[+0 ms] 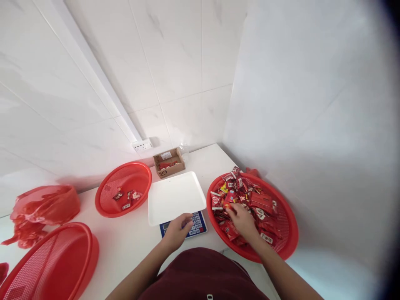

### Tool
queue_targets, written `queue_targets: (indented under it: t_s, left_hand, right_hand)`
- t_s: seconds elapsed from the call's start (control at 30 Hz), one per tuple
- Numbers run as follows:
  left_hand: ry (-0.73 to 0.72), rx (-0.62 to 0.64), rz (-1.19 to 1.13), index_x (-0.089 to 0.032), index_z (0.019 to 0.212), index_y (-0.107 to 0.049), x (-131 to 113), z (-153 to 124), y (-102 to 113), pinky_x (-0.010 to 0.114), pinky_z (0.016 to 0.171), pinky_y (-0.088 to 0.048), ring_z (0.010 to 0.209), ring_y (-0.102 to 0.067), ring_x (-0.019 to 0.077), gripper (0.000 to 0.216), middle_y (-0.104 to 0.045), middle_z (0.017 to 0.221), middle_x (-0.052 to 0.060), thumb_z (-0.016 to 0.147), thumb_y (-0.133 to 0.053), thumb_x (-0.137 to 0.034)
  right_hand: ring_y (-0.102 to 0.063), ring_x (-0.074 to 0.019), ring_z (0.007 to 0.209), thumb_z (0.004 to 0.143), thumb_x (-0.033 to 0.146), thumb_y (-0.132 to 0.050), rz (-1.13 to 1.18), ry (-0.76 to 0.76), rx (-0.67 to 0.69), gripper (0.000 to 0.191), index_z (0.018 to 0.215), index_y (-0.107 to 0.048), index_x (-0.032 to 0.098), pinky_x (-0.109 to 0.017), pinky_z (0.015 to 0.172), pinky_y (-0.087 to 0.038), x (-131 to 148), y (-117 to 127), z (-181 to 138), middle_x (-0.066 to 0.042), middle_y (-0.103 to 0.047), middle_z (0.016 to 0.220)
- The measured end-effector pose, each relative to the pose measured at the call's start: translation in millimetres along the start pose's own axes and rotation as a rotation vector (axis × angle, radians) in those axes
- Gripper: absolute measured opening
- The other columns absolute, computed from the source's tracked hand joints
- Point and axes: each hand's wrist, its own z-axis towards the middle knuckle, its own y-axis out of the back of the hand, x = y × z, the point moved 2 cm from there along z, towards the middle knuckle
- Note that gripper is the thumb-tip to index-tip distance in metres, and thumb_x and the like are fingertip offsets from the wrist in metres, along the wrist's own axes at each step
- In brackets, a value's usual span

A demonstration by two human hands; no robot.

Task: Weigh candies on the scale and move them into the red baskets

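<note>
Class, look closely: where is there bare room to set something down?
Bare table lies between the near-left basket and the scale's keypad, and between the cardboard box and packet basket. The white tray looks bare too. Crowded: the packet basket, where packets heap under the right hand, and the keypad, partly behind the left hand.

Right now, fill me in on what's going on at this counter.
Someone in a maroon top is working over a red basket heaped with wrapped snack packets. Their right hand is among them, fingertips at a small red one; whether it is held is unclear. The left hand is curled over the blue keypad of a scale with a white tray on top. Left of the tray, another red basket holds a few packets.
</note>
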Motion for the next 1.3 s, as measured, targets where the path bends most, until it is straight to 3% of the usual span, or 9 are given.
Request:
queue_targets:
  t_s: [0.13,0.27,0.5,0.7,0.87,0.97,1.07,1.17,1.3]
  left_hand:
    - [0.203,0.242,-0.408,-0.018,0.114,-0.05,-27,6,-32,0.034,0.071,-0.05,0.076,-0.061,0.0167,0.049,-0.061,0.087,0.004,0.078,-0.057,-0.051]
    - [0.2,0.227,-0.569,-0.016,0.1,-0.053,-37,11,-39,0.03,0.07,-0.048,0.071,-0.058,0.0128,0.046,-0.061,0.082,0.002,0.068,-0.069,-0.046]
    - [0.131,0.171,-0.795,-0.016,0.106,-0.054,-41,5,-16,0.029,0.074,-0.047,0.07,-0.06,0.0121,0.046,-0.063,0.076,0.001,0.067,-0.071,-0.032]
    - [0.092,0.072,-0.678,-0.016,0.106,-0.047,-48,-6,-1,0.026,0.06,-0.044,0.053,-0.057,0.0116,0.039,-0.061,0.057,-0.003,0.071,-0.062,-0.027]
    - [0.094,0.017,-0.702,-0.017,0.105,-0.047,-37,-9,4,0.024,0.059,-0.045,0.053,-0.057,0.0106,0.036,-0.061,0.057,-0.004,0.073,-0.062,-0.025]
    - [0.131,-0.141,-0.87,-0.017,0.102,-0.05,-15,-7,22,0.026,0.067,-0.05,0.063,-0.062,0.0105,0.034,-0.066,0.073,-0.001,0.073,-0.067,-0.021]
    - [0.189,-0.408,-1.084,-0.016,0.091,-0.054,17,-9,64,0.023,0.081,-0.051,0.082,-0.066,0.0106,0.022,-0.068,0.091,0.003,0.074,-0.066,-0.007]
    - [0.28,-0.748,-1.258,-0.013,0.083,-0.057,51,-23,125,0.015,0.076,-0.053,0.076,-0.067,0.0072,0.017,-0.068,0.08,0.003,0.083,-0.049,0.003]
    - [0.228,-1.142,-1.449,-0.013,0.079,-0.055,85,-52,196,0.01,0.063,-0.055,0.059,-0.065,0.0043,0.027,-0.064,0.064,-0.002,0.093,-0.034,-0.004]
  right_hand:
    - [-0.06,-0.0199,0.086,0.085,0.034,-0.045,0.173,0.193,0.151,0.024,0.088,-0.067,0.023,-0.033,0.078,-0.047,61,-20,-28,-0.005,-0.066,0.088]
    - [-0.06,-0.0195,0.088,0.084,0.031,-0.047,0.307,0.22,0.179,0.021,0.09,-0.066,0.022,-0.033,0.078,-0.048,85,-20,-35,-0.006,-0.065,0.091]
    - [-0.061,-0.02,0.084,0.077,0.04,-0.055,0.516,0.08,0.198,0.035,0.106,-0.064,0.022,-0.035,0.077,-0.051,73,-4,-30,-0.008,-0.067,0.097]
    - [-0.063,-0.0233,0.095,0.074,0.046,-0.054,0.558,-0.118,0.203,0.038,0.101,-0.065,0.021,-0.037,0.085,-0.05,66,-8,-23,-0.009,-0.07,0.104]
    - [-0.064,-0.0235,0.094,0.075,0.047,-0.053,0.514,-0.153,0.197,0.04,0.102,-0.064,0.021,-0.037,0.084,-0.05,56,-11,-16,-0.008,-0.069,0.105]
    - [-0.064,-0.0228,0.091,0.076,0.047,-0.049,0.406,-0.161,0.191,0.04,0.103,-0.064,0.022,-0.037,0.084,-0.049,41,-14,-9,-0.008,-0.07,0.102]
    - [-0.063,-0.0228,0.093,0.076,0.043,-0.047,0.252,-0.131,0.137,0.038,0.103,-0.063,0.021,-0.037,0.085,-0.048,16,-17,0,-0.009,-0.069,0.104]
    - [-0.06,-0.025,0.102,0.076,0.037,-0.047,0.067,-0.075,0.066,0.035,0.104,-0.062,0.02,-0.039,0.091,-0.044,-13,-20,9,-0.011,-0.066,0.109]
    - [-0.055,-0.0273,0.109,0.079,0.033,-0.045,-0.12,-0.077,0.025,0.04,0.111,-0.058,0.012,-0.04,0.095,-0.04,-42,-22,15,-0.017,-0.063,0.112]
